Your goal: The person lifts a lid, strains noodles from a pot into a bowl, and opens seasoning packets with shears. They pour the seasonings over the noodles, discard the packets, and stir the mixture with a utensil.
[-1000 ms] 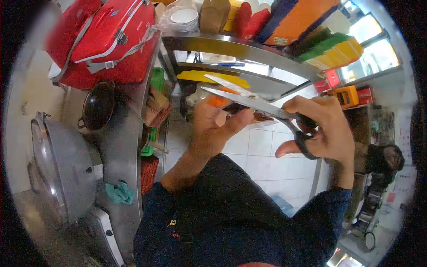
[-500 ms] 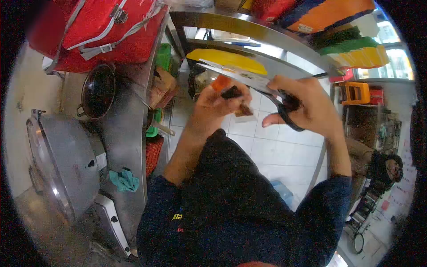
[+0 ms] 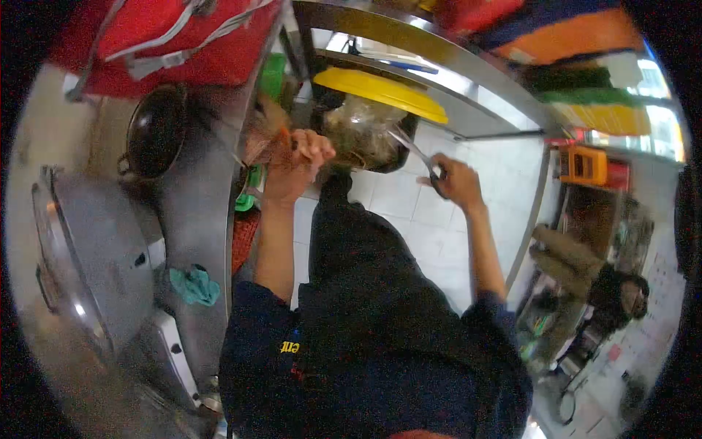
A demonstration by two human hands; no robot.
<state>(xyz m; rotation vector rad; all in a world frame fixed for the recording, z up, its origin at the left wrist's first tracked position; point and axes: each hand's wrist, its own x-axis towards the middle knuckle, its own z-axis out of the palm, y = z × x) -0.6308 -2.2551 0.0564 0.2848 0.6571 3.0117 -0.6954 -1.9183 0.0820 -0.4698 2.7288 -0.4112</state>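
My right hand (image 3: 457,181) is closed round the black handles of a pair of scissors (image 3: 409,144), whose long metal blades point up and left over the floor. To the left, beside the steel counter's edge, my left hand (image 3: 303,157) is raised with its fingers curled. A bit of orange shows at that hand, but blur and the fingers hide what it holds. Between the hands and farther off, a dark bin with a clear plastic liner (image 3: 365,124) stands on the floor, beneath a yellow tray-like piece (image 3: 380,94).
On the left, a steel counter (image 3: 194,227) carries a dark wok (image 3: 156,132), a large grey lidded pot (image 3: 102,249) and a teal cloth (image 3: 194,285). A red bag (image 3: 197,55) sits at the far left. An orange stool (image 3: 583,164) stands right, near another person (image 3: 621,293).
My hands have moved apart: the left went left toward the counter, the right lower and away with the scissors. The blades no longer lie by my left hand. The view shifted slightly.
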